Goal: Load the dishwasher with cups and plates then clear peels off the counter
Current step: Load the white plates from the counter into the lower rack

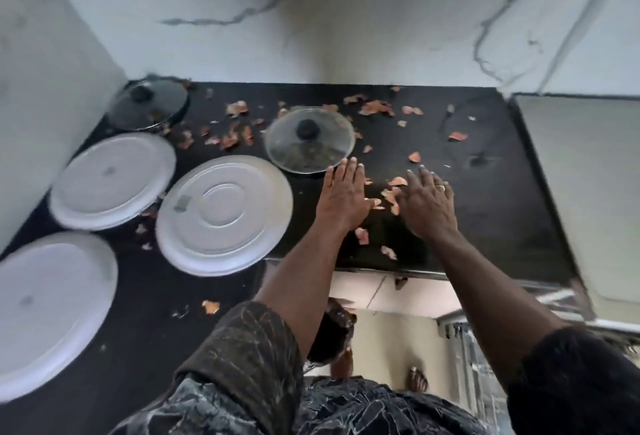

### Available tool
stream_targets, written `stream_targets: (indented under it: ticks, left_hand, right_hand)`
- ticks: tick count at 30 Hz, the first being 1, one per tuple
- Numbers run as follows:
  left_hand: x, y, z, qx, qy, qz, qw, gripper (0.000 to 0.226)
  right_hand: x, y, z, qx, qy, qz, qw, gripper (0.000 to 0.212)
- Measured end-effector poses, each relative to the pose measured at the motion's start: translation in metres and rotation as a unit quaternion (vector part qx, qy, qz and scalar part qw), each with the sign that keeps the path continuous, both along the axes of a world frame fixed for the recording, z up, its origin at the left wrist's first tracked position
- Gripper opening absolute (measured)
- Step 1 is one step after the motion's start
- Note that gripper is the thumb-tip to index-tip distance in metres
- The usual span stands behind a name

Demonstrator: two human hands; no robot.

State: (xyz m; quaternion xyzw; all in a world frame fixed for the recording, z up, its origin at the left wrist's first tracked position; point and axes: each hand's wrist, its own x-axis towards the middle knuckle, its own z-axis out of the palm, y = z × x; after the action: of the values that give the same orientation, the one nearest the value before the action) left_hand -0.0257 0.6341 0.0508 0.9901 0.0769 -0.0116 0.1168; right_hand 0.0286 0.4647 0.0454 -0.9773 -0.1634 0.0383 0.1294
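No readable text, brand, number or sign anywhere in view.

The middle white plate (224, 214), lying upside down on the black tabletop (485, 212), carries a small grey sticker (181, 203) on its left side, but it is blurred and nothing on it can be made out. The far-left plate (112, 180) and the near-left plate (52, 313) each show a faint grey mark at the centre, too smeared to tell whether it is lettering.
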Motion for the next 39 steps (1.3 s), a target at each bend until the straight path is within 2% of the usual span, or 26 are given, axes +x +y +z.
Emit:
stream_targets:
  ticks: [9,15,20,25,34,39]
  left_hand:
    - [-0.095,0.124,-0.003,-0.007,0.015,0.196,0.981,0.084]
    - [-0.156,0.181,-0.008,-0.04,0.033,0.313,0.948,0.082]
    - [-0.192,0.213,-0.016,-0.051,0.053,0.387,0.919,0.08]
    - [-0.198,0.235,-0.018,-0.102,0.064,0.449,0.886,0.085]
    - [-0.183,0.258,-0.015,-0.127,0.007,0.51,0.85,0.088]
    - [-0.176,0.27,-0.012,-0.156,-0.01,0.549,0.821,0.089]
  right_hand:
    - [-0.034,0.136,0.006,-0.004,0.019,0.165,0.986,0.051]
    - [-0.059,0.198,0.007,-0.021,0.102,0.224,0.969,0.056]
    - [-0.061,0.218,-0.003,-0.035,0.136,0.211,0.967,0.063]
    - [-0.05,0.235,-0.001,-0.029,0.15,0.185,0.971,0.065]
    - [-0.041,0.263,-0.006,0.032,0.175,0.092,0.98,0.067]
    - [-0.037,0.267,-0.013,0.076,0.195,0.042,0.977,0.06]
